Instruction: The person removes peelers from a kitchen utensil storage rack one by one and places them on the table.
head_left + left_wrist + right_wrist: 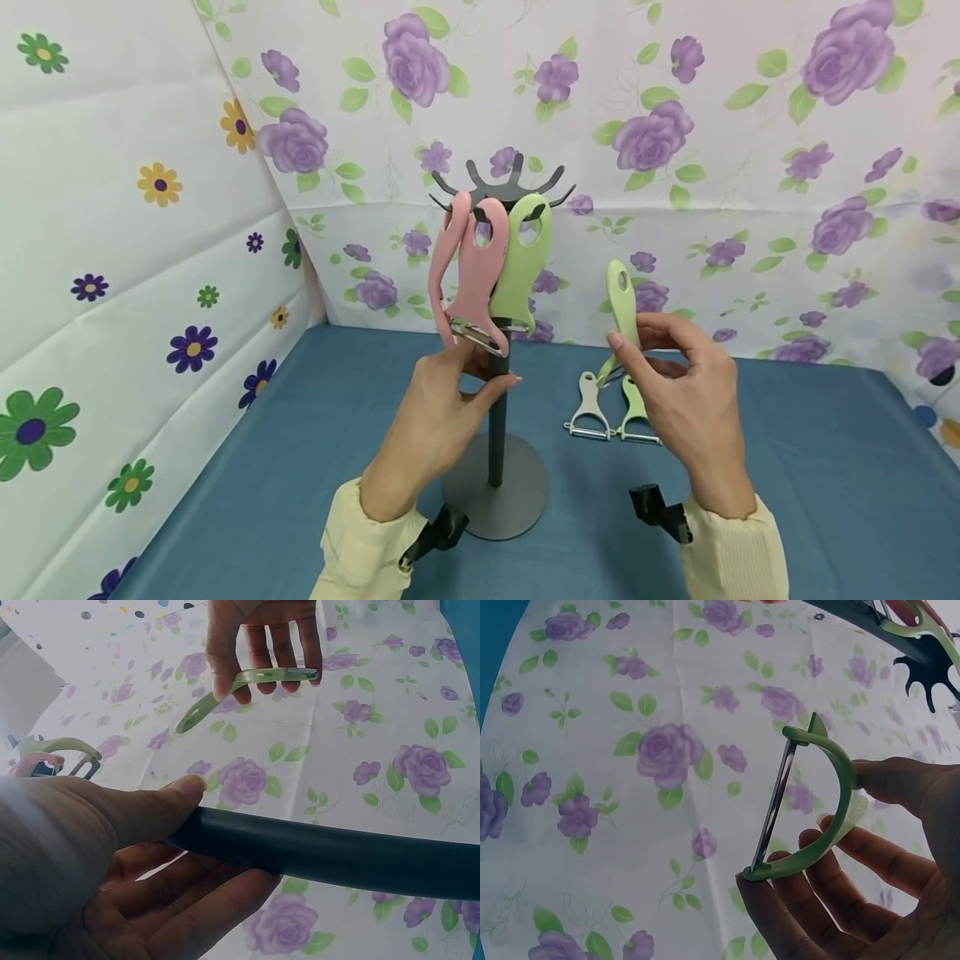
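A dark grey rack stand (496, 442) with curved hooks at its top stands upright on the table. Two pink peelers (480, 258) and a green peeler (525, 258) hang from its hooks. Just below them, my left hand (442, 408) grips the pole (337, 851), thumb on one side and fingers on the other. To the right, my right hand (693, 392) pinches another green peeler (840, 780) between thumb and fingers. That peeler is raised above the table, its handle with the oval hole pointing up in the head view; its metal blade shows in the right wrist view.
On the blue table (360, 392) behind the right hand lie a white peeler (588, 404) and a green peeler (634, 408), side by side. The right hand partly hides the green one. Flowered cloth walls (750, 208) close off the back and left.
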A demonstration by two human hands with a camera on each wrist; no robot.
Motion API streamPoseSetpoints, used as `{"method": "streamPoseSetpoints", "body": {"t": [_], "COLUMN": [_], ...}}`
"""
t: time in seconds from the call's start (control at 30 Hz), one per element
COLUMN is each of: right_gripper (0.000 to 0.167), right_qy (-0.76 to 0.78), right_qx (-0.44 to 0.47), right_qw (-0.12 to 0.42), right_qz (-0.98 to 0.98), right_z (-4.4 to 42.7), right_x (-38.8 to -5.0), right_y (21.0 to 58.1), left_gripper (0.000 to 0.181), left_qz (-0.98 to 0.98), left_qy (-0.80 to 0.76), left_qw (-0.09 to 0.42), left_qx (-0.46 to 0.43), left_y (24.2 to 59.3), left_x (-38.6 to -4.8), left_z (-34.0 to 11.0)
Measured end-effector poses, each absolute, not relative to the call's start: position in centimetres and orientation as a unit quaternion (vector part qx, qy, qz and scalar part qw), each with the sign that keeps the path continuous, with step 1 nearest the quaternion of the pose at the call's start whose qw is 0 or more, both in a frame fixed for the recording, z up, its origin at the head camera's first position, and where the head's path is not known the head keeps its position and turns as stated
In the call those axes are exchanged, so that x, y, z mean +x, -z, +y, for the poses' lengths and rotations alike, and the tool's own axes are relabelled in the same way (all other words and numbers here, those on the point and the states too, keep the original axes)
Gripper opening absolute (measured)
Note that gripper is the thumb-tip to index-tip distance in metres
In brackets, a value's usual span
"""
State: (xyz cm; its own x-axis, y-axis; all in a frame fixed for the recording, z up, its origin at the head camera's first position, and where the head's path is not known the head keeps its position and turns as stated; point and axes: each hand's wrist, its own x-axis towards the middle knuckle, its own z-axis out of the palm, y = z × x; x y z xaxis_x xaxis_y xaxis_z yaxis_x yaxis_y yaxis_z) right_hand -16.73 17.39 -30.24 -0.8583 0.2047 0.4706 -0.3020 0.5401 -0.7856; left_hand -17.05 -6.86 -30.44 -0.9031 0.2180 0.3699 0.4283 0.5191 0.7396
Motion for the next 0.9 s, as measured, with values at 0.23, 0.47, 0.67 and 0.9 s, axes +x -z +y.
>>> {"method": "streamPoseSetpoints", "body": {"t": [0.23,0.47,0.67,0.9], "right_gripper": [0.036,0.037,0.039,0.041], "right_qy": [-0.465,-0.463,-0.458,-0.448], "right_qx": [0.014,0.012,0.002,-0.015], "right_qw": [0.263,0.264,0.262,0.262], "right_qz": [-0.845,-0.846,-0.849,-0.855], "right_z": [17.8,18.1,18.3,18.8], "right_x": [-17.0,-17.3,-17.4,-17.6], "right_y": [30.4,30.6,30.7,30.6], "left_gripper": [0.024,0.024,0.024,0.023], "left_qz": [-0.864,-0.866,-0.866,-0.864], "left_qy": [0.454,0.45,0.452,0.454], "left_qw": [0.113,0.116,0.113,0.115], "left_qx": [-0.186,-0.187,-0.183,-0.186], "left_y": [30.4,30.4,30.4,30.4], "left_x": [-17.1,-17.1,-17.0,-17.0], "left_z": [-6.8,-6.8,-6.9,-6.8]}}
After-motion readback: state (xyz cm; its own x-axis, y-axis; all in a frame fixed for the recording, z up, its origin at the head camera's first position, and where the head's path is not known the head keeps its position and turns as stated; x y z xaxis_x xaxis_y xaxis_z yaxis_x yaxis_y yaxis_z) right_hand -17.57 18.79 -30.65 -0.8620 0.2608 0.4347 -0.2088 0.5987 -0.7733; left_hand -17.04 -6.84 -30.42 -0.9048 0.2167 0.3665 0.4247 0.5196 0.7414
